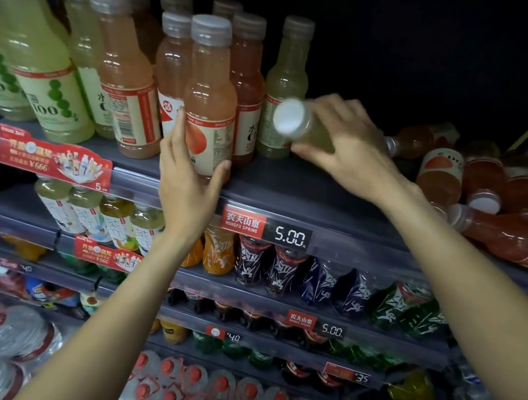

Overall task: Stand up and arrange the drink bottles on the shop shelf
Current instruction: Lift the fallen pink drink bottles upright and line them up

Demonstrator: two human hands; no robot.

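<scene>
In the head view, the task is judged partly done: on the top shelf [292, 187] a block of bottles stands upright at the left, and the front pink bottle [210, 94] is steadied at its base by the left hand [186, 180], thumb and fingers curved round it. A pale green bottle [305, 127] is held on its side by the right hand [344, 143], cap toward the camera, while a heap of red bottles [497, 202] lies toppled at the right. The bottles behind the front row are blurred, and the heap is cut off by the frame edge.
</scene>
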